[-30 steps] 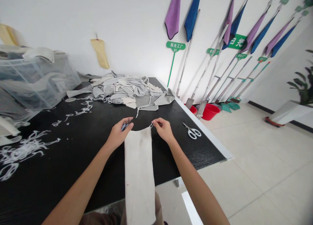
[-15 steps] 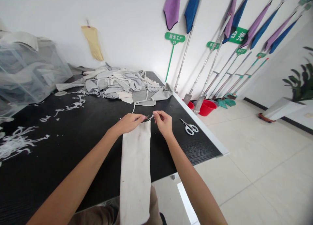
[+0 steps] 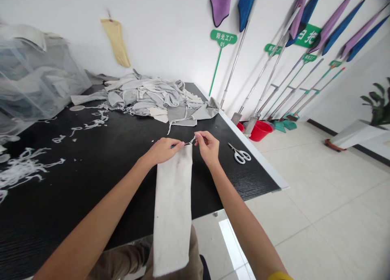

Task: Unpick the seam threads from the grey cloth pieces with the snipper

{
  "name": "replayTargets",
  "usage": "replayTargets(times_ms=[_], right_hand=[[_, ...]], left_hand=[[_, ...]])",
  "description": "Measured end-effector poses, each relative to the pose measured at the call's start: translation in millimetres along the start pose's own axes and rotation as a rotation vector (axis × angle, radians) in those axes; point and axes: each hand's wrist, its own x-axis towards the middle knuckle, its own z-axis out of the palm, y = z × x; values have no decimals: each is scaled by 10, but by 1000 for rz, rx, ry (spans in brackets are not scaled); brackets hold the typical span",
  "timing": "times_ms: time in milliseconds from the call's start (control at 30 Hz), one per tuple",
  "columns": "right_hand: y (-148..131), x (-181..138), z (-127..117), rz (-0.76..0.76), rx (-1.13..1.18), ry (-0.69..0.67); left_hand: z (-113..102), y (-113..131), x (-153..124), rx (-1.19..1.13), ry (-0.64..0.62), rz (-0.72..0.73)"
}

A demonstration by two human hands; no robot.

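Note:
A long off-white cloth piece (image 3: 173,215) hangs from the black table's edge over my lap, its upper end lying between my hands. My left hand (image 3: 166,150) is closed at its top edge, around a small tool like thread snips (image 3: 188,143) with thin metal tips and a bluish part; its exact kind is partly hidden. At the cloth's upper right corner, my right hand (image 3: 208,145) pinches a short white cord (image 3: 193,139). The tool's tips touch or nearly touch that cord. White-handled scissors (image 3: 240,154) lie on the table to the right.
A heap of grey and off-white cloth pieces (image 3: 152,95) lies at the table's back. Loose white cords (image 3: 24,168) are scattered left, near a clear plastic bin (image 3: 39,81) filled with cloth. Mops and a red bucket (image 3: 261,130) stand along the wall beyond the table's right edge (image 3: 258,154).
The tool's tips have come to the cord by the cloth's corner, after being apart from it. Both hands and the cloth appear slightly farther right as the view has shifted.

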Motion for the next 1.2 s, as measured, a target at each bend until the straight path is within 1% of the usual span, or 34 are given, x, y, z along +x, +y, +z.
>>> replayTargets(times_ms=[233,433,700,833,1100,1200], right_hand=[[-60,-11,19,7,-40,15],[-72,-17,30,-8,-42,6],[-47,-13,23,-24,-16,6],[-51,-15,23,-14,-43,15],[-68,-24,22,-31,-23,17],[-71,-24,18,-21,-50,15]], left_hand=[[-16,-20,14,-82,-30,-26],[26,13,28,-128,-51,-8],[26,68,18,-141,-13,11],[34,84,10,-164,2,14],[102,104,4,-202,28,27],[129,118,12,-218,43,31]])
